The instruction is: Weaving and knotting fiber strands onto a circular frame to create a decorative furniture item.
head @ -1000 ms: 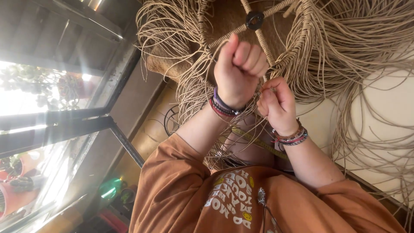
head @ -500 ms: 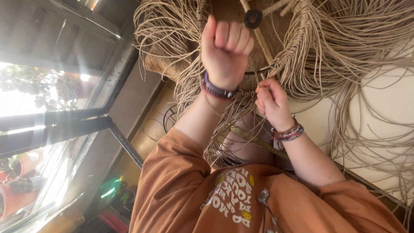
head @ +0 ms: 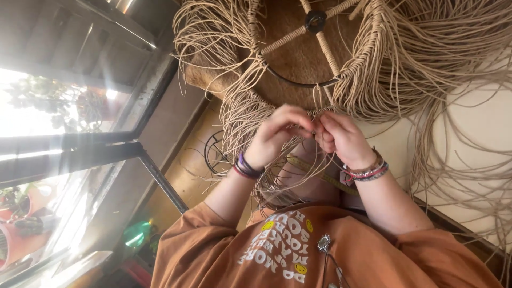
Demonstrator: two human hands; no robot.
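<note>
A black metal ring with cord-wrapped spokes and a black hub hangs in front of me, with several long beige cords draped from its rim. My left hand and my right hand meet at the ring's lower rim. The fingertips of both hands pinch thin beige cords there. Both wrists wear coloured bracelets. More loose cords fall past my left wrist toward my lap.
My orange printed shirt fills the bottom of the view. A brown cushion sits behind the ring. A dark metal window frame with bright glass is at the left, a second black wire ring lies on the wooden floor, and a pale wall is at the right.
My left hand, raised high in a fist with a cord pulled up, has come down to the ring's lower rim and now meets my right hand there.
</note>
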